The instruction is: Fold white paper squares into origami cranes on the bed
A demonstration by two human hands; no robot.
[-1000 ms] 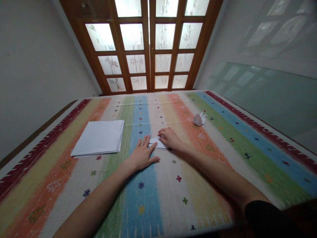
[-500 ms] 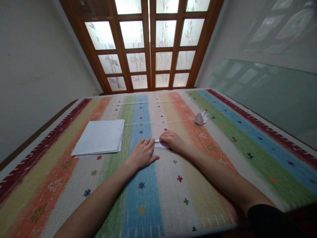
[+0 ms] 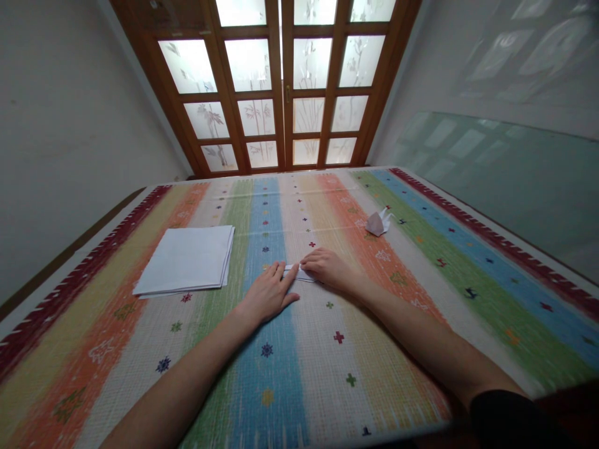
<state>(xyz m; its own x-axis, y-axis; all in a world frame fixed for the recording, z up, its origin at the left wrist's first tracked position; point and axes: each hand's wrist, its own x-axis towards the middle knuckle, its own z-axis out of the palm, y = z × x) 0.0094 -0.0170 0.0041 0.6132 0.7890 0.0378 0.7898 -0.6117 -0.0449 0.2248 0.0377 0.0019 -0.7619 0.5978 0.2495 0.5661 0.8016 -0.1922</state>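
Note:
A small folded piece of white paper (image 3: 305, 277) lies on the striped tablecloth between my hands, partly covered by both. My left hand (image 3: 267, 292) rests flat on its left part, fingers stretched out and the index finger apart from the others. The thumb sticks out to the right over the cloth. At the paper's right end my right hand (image 3: 327, 268) has its fingers curled down and closed on the paper; its fingertips are partly hidden.
To the left lies a stack of white paper sheets (image 3: 187, 259). A folded paper crane (image 3: 378, 222) stands at the right on the tablecloth (image 3: 281, 386). Wooden doors with frosted panes (image 3: 282, 125) rise beyond the table, with walls on both sides.
My left index finger has spread away from the other fingers and now reaches right across the paper toward my right hand. The right hand has barely moved.

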